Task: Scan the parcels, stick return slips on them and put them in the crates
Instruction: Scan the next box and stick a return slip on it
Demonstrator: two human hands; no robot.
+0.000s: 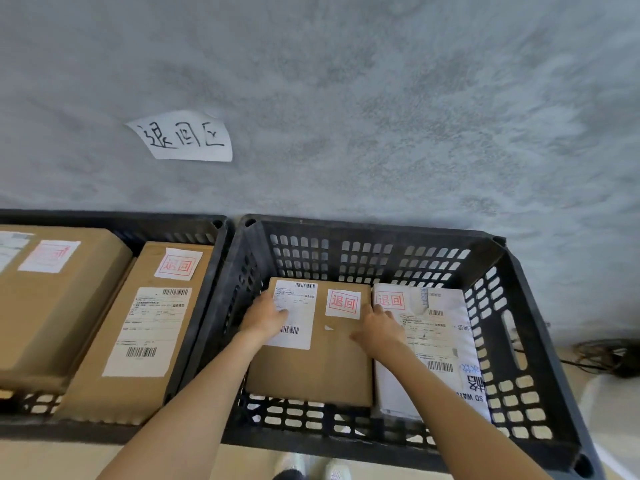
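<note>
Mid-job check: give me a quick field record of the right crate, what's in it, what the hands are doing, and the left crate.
right crate: black, perforated, holds two parcels side by side
box: brown, flat on crate floor, return slip and shipping label on top
mailer: white, right of box, red return stamp on it
left hand: fingers flat on box's shipping label
right hand: resting at the box's right edge, beside the mailer
left crate: two brown boxes, both with return slips
wall sign: handwritten paper above left crate

Pale floor (52, 459) beside a grey wall. Directly on it: two black perforated crates, touching side by side, the left crate (194, 341) partly out of view, the right crate (540, 341) wholly visible; dark cables (602, 358) lie far right.
</note>
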